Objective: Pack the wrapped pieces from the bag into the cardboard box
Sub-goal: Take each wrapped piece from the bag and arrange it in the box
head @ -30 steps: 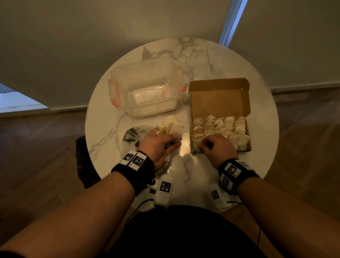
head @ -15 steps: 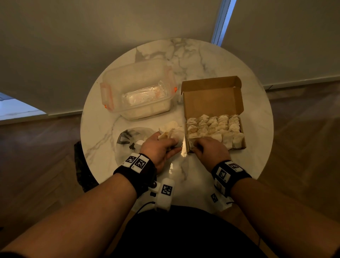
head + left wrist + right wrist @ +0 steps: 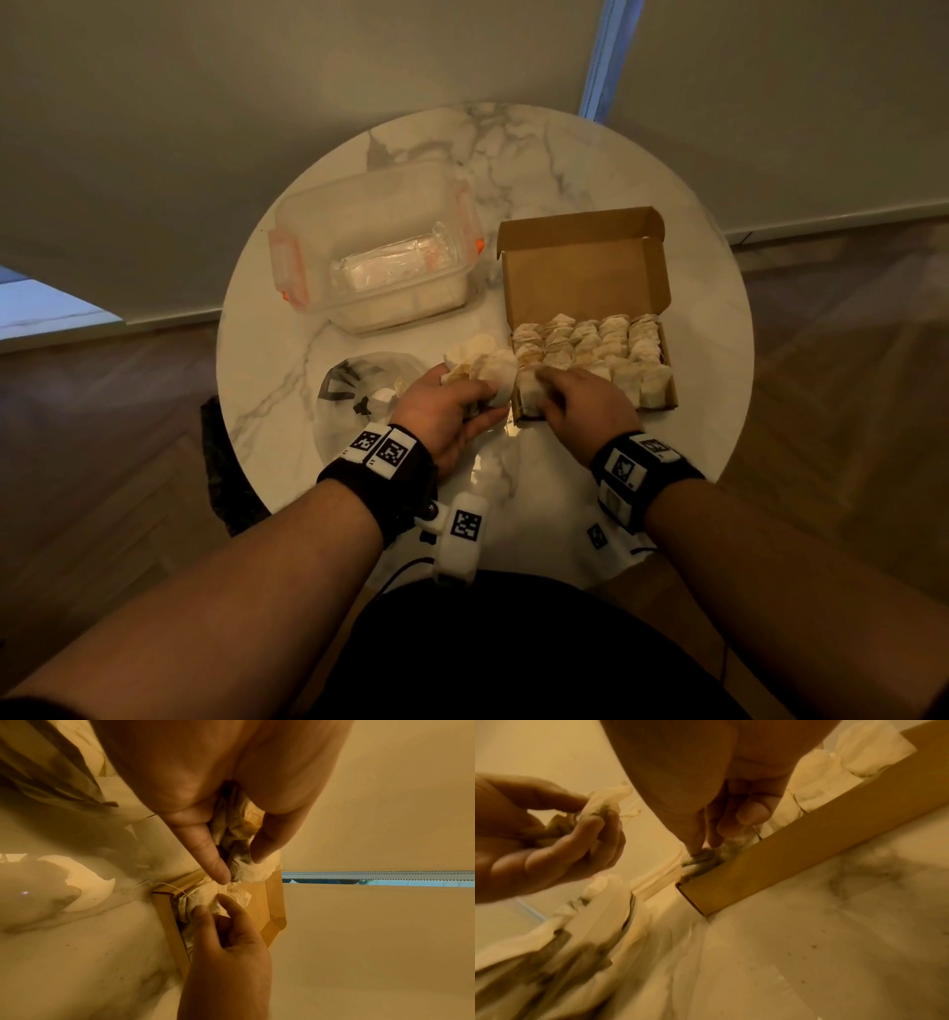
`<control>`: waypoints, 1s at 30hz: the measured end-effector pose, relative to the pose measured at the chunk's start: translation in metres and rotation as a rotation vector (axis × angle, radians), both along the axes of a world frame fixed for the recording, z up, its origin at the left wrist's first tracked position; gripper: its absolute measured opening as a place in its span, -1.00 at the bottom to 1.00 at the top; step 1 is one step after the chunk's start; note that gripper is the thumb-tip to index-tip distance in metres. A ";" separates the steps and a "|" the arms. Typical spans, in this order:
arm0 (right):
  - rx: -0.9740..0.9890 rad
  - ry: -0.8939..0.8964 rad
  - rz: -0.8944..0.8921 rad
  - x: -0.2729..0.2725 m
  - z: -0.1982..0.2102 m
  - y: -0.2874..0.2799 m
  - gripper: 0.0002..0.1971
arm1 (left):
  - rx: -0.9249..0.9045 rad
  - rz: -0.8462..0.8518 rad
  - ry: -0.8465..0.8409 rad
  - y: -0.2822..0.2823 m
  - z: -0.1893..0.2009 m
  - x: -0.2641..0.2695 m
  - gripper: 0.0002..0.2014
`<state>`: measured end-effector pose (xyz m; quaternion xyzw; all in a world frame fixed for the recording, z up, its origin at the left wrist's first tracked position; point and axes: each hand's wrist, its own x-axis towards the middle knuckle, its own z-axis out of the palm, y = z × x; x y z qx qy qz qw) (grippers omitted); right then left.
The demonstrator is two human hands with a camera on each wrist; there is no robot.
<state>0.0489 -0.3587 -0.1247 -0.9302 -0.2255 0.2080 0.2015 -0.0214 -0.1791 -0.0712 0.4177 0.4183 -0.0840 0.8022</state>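
The open cardboard box (image 3: 585, 267) on the right of the table holds rows of pale wrapped pieces (image 3: 595, 344). My left hand (image 3: 477, 398) grips a bunch of wrapped pieces (image 3: 488, 360) right beside the box's left wall; in the left wrist view thumb and fingers (image 3: 205, 845) curl round them (image 3: 236, 825). My right hand (image 3: 547, 393) is at the box's near-left corner (image 3: 713, 894), its thumb and fingertips (image 3: 695, 845) pinching one wrapped piece (image 3: 700, 862) down inside the corner. The clear bag (image 3: 354, 390) with black print lies left of my left hand.
A clear plastic container (image 3: 369, 246) with orange clips stands at the back left of the round marble table (image 3: 708, 360). The box lid (image 3: 580, 231) stands up behind the rows. The table's near edge is by my wrists.
My left hand has carried its bunch of pieces right, up against the box's left wall. My right hand has stayed at the near-left corner, working a piece in.
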 end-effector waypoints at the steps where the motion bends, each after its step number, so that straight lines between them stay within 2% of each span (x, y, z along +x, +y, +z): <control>1: 0.038 -0.004 -0.049 0.002 0.002 -0.002 -0.61 | -0.003 0.001 -0.001 0.000 0.000 0.000 -0.75; 5: 0.147 -0.051 -0.256 0.012 0.005 -0.017 -0.75 | -0.011 0.021 0.013 0.002 0.000 0.000 -0.72; 9: 0.101 0.025 -0.163 0.022 0.004 -0.025 -0.63 | -0.035 -0.003 0.008 -0.002 0.002 0.002 -0.74; 11: 0.146 0.024 -0.181 0.022 0.011 -0.026 -0.67 | -0.051 0.002 0.005 -0.005 0.003 0.004 -0.73; 14: 0.386 0.069 -0.254 0.016 0.029 -0.022 -0.82 | -0.087 0.023 -0.007 -0.010 0.002 0.009 -0.69; 16: 0.649 0.210 -0.309 0.009 0.043 -0.015 -0.79 | -0.088 0.011 -0.014 -0.014 0.002 0.013 -0.67; 18: 0.771 0.300 -0.332 0.007 0.050 -0.009 -0.74 | -0.082 -0.015 -0.024 -0.019 0.003 0.016 -0.65; 21: 0.739 0.269 -0.322 0.009 0.047 -0.006 -0.72 | -0.098 -0.040 -0.039 -0.023 0.003 0.020 -0.64; 25: 0.760 0.282 -0.430 0.015 0.037 -0.020 -0.74 | -0.072 -0.024 0.031 -0.020 0.003 0.024 -0.77; 27: 0.687 0.242 -0.454 0.018 0.030 -0.033 -0.76 | -0.070 0.005 0.065 -0.014 0.002 0.022 -0.79; 30: 0.487 0.204 -0.384 0.017 0.019 -0.044 -0.78 | -0.101 0.059 0.092 -0.005 0.003 0.017 -0.79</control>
